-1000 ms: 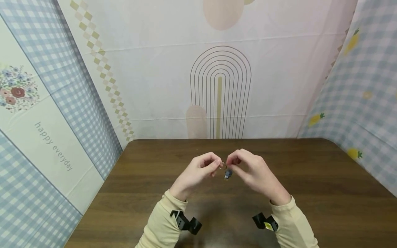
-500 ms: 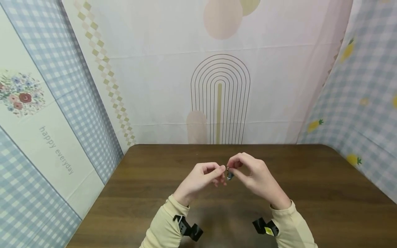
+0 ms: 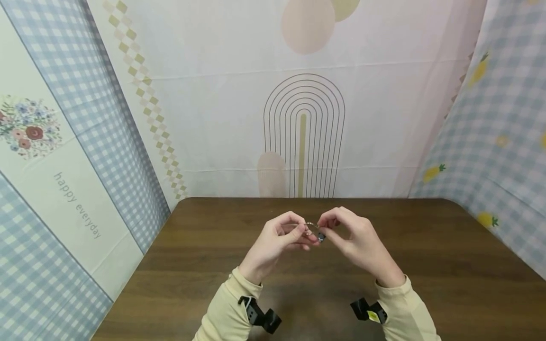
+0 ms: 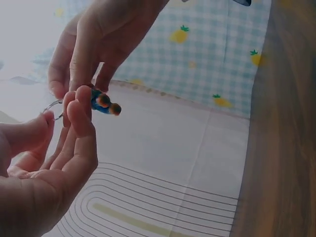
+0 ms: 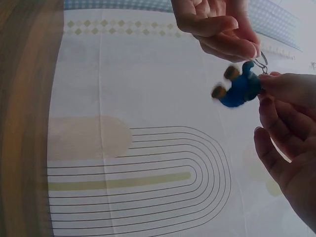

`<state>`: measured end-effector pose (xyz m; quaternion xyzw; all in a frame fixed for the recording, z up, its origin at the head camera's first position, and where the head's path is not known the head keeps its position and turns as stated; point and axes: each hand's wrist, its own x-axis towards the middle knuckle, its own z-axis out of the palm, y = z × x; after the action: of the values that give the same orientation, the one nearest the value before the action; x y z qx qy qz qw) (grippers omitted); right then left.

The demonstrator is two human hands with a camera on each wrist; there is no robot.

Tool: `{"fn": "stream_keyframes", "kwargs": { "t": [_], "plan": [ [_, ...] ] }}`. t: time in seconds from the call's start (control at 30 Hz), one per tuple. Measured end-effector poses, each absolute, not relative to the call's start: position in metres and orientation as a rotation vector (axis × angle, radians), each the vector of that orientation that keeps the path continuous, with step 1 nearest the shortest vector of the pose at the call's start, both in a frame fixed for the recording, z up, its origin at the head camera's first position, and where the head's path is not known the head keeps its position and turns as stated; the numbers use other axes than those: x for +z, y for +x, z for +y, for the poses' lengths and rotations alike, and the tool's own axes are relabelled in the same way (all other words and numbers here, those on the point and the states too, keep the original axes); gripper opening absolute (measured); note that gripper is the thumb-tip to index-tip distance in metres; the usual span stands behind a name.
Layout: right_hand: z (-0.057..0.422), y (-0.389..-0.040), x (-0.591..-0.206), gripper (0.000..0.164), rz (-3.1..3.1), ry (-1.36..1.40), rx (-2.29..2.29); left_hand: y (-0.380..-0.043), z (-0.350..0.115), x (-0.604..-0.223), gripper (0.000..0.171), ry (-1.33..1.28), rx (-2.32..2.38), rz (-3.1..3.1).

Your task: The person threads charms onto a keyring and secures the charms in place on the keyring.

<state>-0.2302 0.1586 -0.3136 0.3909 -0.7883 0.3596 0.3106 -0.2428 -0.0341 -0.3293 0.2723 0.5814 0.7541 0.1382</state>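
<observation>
A keychain with a small blue figurine (image 5: 238, 90), which has brown and orange feet, hangs between the hands above the table. My left hand (image 3: 279, 239) pinches its metal split ring (image 5: 263, 58) between thumb and finger. From the other side, my right hand (image 3: 358, 241) pinches the keychain near the top of the figurine, where the link joins it. In the left wrist view the figurine (image 4: 102, 101) shows behind the left fingertips, and part of the ring (image 4: 53, 104) curves between the two hands. Fingers cover the figurine's upper end.
Below the hands stretches a brown wooden table (image 3: 204, 265). A white patterned cloth (image 3: 213, 118) hangs behind it, with blue checked cloths at the left and right. Black wrist cameras (image 3: 260, 315) sit on both sleeves.
A second ago the ring and figurine hung between the hands; at half a second the left fingers appeared apart from the ring. Now the left hand pinches the ring, and the right hand has shifted slightly right.
</observation>
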Motion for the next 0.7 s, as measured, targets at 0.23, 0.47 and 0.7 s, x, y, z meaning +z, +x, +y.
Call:
{"fn": "stream_keyframes", "kwargs": {
  "t": [0.23, 0.47, 0.7],
  "plan": [
    [0.1594, -0.2322, -0.3142, 0.029, -2.021, 1.040, 0.921, -0.2461, -0.0321, -0.3304, 0.026, 0.796, 2.044, 1.858],
    [0.1589, -0.2365, -0.3155, 0.028, -1.986, 1.094, 0.923, -0.2483, -0.0308, -0.3314, 0.022, 0.809, 1.920, 2.079],
    [0.1589, -0.2395, -0.3169, 0.028, -1.971, 1.106, 0.913, -0.2500, -0.0310, -0.3327, 0.018, 0.749, 2.037, 1.980]
  ]
}}
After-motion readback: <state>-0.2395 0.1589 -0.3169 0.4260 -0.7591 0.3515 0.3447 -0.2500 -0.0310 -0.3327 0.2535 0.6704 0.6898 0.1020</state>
